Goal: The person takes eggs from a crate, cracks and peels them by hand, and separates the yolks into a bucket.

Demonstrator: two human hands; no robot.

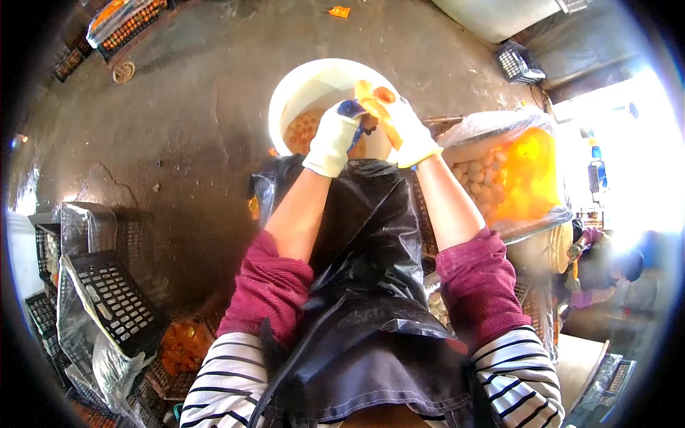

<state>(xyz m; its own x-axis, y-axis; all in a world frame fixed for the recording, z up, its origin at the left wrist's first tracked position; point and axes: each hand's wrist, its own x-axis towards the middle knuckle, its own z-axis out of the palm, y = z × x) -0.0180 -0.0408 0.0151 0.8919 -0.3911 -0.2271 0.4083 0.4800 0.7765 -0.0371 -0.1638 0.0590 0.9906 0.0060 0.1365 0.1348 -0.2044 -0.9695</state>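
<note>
Both my hands are gloved and meet over a white tub (282, 100) in front of my lap. My left hand (335, 137), in a white glove with blue fingers, is closed, with its fingertips turned toward the right hand. A small dark shape shows between the hands, too unclear to name. My right hand (403, 132), in a white glove with a yellow cuff, is closed around a small orange piece (384, 94). Glove and piece are similar in colour, so their border is hard to see. Round orange pieces (303, 130) lie in the tub.
Right of my lap, a plastic-lined crate (560, 210) holds pale round pieces (477, 175) and a sunlit orange heap (529, 171). Black crates (118, 299) stand at left, near an orange pile (184, 348). Another person (606, 264) is at far right. An orange scrap (340, 12) lies on the wet floor.
</note>
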